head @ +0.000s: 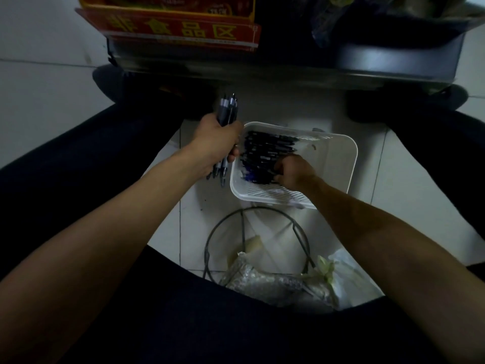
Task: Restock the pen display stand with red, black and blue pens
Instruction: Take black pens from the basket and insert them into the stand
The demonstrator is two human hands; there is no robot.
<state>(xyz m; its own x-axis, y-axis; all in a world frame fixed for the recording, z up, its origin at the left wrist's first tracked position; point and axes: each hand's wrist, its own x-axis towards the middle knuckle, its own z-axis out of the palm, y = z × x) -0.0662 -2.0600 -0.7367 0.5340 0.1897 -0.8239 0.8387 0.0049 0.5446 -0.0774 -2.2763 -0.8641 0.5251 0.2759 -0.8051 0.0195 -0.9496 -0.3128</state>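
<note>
A white slotted basket sits on the tiled floor between my knees, with a pile of dark pens lying across its left half. My left hand grips a bundle of several dark pens upright, just left of the basket's rim. My right hand reaches into the basket with its fingers curled round pens at the near edge of the pile. Which pens it holds is hidden by the fingers. The pen display stand is not in view.
A dark shelf unit with a red and yellow sign stands ahead. Below the basket stands a round wire bin holding crumpled plastic and paper. My dark-clothed legs flank the floor space on both sides.
</note>
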